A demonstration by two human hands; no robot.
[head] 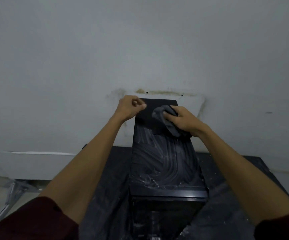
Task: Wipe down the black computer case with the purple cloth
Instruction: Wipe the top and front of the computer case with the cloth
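Note:
The black computer case (164, 163) stands upright in the middle, its top panel streaked with grey dust smears. My right hand (183, 121) grips the bunched cloth (159, 114), which looks grey-purple in this dim light, and presses it on the far right part of the top panel. My left hand (129, 108) is at the case's far left corner with its fingers curled and nothing visibly in them; whether it touches the edge is unclear.
The case stands on a dark dusty surface (109, 179) against a pale wall (140, 49) with brown stains just behind the case. A light floor with a metal frame (8, 196) lies to the lower left.

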